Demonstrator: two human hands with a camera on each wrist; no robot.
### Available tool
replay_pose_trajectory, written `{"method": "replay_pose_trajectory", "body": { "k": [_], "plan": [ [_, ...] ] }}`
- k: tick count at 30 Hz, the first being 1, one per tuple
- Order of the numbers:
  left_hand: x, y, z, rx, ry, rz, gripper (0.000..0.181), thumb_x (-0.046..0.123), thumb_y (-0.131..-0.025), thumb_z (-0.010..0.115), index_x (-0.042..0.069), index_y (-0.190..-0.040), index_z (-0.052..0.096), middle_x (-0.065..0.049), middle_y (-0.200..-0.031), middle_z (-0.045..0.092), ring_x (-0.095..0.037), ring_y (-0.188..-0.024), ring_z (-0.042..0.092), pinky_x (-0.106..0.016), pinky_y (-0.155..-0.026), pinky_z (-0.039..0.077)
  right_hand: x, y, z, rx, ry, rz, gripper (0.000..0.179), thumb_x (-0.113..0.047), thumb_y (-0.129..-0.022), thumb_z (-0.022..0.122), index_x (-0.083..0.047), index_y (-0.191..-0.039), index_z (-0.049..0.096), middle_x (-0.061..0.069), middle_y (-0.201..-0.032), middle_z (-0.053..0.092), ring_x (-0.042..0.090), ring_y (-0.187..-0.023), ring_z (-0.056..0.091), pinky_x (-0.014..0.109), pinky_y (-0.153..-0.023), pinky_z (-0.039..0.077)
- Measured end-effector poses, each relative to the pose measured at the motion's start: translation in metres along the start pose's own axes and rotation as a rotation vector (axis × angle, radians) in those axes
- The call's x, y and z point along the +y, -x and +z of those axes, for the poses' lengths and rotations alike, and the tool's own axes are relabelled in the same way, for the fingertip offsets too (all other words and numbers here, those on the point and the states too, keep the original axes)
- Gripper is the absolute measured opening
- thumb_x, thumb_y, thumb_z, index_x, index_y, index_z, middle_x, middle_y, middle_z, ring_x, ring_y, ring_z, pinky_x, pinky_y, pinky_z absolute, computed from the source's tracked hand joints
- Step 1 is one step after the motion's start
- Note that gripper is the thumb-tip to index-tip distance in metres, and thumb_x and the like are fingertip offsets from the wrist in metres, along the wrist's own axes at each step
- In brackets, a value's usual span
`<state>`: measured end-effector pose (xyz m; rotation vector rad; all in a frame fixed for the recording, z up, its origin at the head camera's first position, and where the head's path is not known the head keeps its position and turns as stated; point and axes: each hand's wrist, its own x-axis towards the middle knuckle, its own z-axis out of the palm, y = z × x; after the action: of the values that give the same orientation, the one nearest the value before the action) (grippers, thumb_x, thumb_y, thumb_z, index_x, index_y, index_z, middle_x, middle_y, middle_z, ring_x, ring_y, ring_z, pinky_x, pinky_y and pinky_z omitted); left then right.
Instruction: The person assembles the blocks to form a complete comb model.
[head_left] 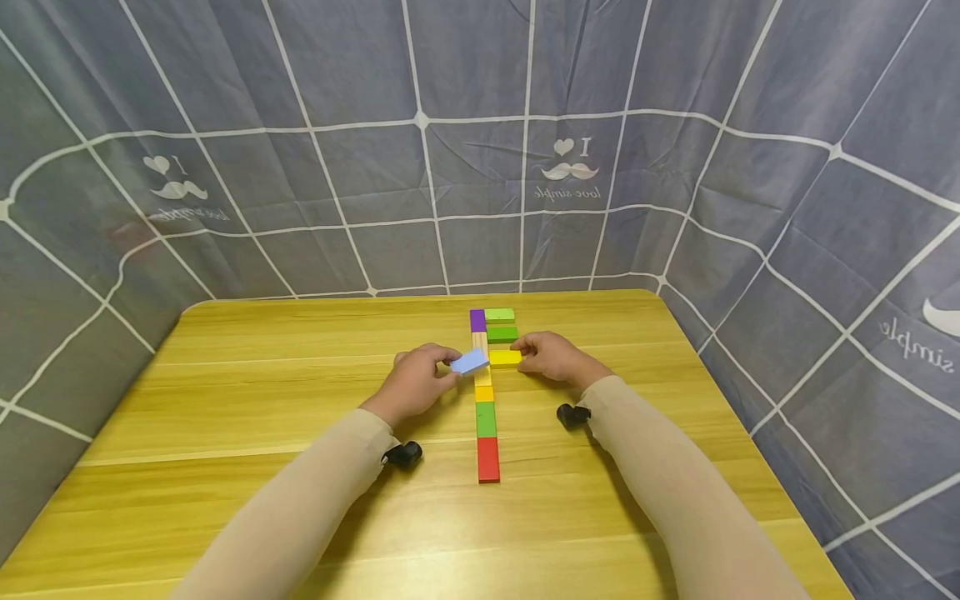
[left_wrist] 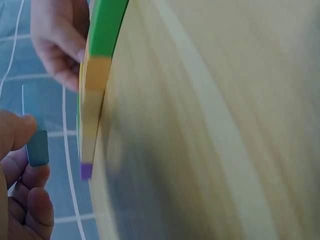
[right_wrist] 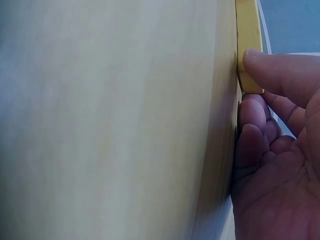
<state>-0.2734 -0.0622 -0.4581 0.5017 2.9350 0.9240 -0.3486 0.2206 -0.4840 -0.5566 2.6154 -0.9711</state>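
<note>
My left hand pinches a light blue block between thumb and fingers, tilted and raised above the table at the left of a row of coloured blocks. In the left wrist view this block looks teal. On the row's other side, my right hand holds the outer end of a yellow block that lies crosswise against the row. The right wrist view has the thumb on the yellow block's side, with fingers at its end. The held blue block partly covers the plain wood blocks.
The row runs from a purple block at the far end through an orange block and a green block to a red block. Light green and darker green blocks branch right. A grey curtain surrounds the table.
</note>
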Motion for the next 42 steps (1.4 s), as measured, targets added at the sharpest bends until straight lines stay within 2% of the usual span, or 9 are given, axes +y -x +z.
{"method": "replay_pose_trajectory", "body": {
  "k": [11,16,20,25,29,42],
  "plan": [
    [0.024,-0.010,0.020,-0.052,-0.029,0.099,0.031,0.028,-0.098,0.074,0.014,-0.126,0.075,-0.002,-0.126,0.074,-0.018,-0.099,0.065,-0.044,-0.099,0.036,-0.004,0.002,-0.001,-0.002,-0.013,0.011,0.043,-0.015,-0.096,0.073,-0.003,-0.138,0.067,0.012,-0.119,0.069,0.023,-0.105,0.059,0.041,-0.102,0.050],
    [0.027,-0.012,0.023,-0.056,-0.036,0.122,0.030,0.026,-0.097,0.074,0.014,-0.125,0.075,-0.001,-0.123,0.074,-0.016,-0.093,0.062,-0.044,-0.097,0.036,-0.005,0.002,-0.001,-0.009,-0.013,0.009,0.043,-0.016,-0.097,0.072,-0.003,-0.138,0.067,0.012,-0.121,0.070,0.023,-0.107,0.061,0.042,-0.104,0.051],
    [0.027,-0.013,0.027,-0.067,-0.054,0.141,0.033,0.026,-0.098,0.074,0.014,-0.128,0.074,-0.001,-0.125,0.074,-0.016,-0.094,0.063,-0.045,-0.100,0.036,-0.003,0.001,-0.002,-0.015,-0.017,0.011,0.042,-0.016,-0.099,0.068,-0.004,-0.139,0.066,0.012,-0.121,0.070,0.024,-0.109,0.061,0.044,-0.106,0.050],
    [0.028,-0.015,0.031,-0.082,-0.077,0.168,0.036,0.028,-0.099,0.074,0.013,-0.131,0.073,-0.002,-0.128,0.073,-0.020,-0.113,0.069,-0.048,-0.104,0.037,-0.001,0.001,-0.003,-0.016,-0.004,0.009,0.039,-0.017,-0.102,0.064,-0.006,-0.140,0.066,0.011,-0.123,0.071,0.025,-0.111,0.063,0.045,-0.109,0.050],
    [0.030,-0.015,0.034,-0.096,-0.097,0.170,0.037,0.030,-0.100,0.073,0.014,-0.133,0.072,-0.002,-0.130,0.073,-0.021,-0.125,0.067,-0.049,-0.106,0.037,0.000,0.001,-0.004,-0.019,-0.004,0.008,0.038,-0.017,-0.103,0.064,-0.006,-0.139,0.066,0.011,-0.121,0.071,0.024,-0.110,0.062,0.044,-0.108,0.050],
    [0.034,-0.017,0.036,-0.101,-0.096,0.150,0.033,0.030,-0.100,0.075,0.015,-0.129,0.074,-0.002,-0.131,0.074,-0.023,-0.129,0.066,-0.048,-0.107,0.037,0.001,0.001,-0.004,-0.010,-0.010,0.005,0.037,-0.018,-0.102,0.066,-0.006,-0.137,0.068,0.010,-0.117,0.072,0.022,-0.105,0.063,0.042,-0.104,0.051]
  ]
}}
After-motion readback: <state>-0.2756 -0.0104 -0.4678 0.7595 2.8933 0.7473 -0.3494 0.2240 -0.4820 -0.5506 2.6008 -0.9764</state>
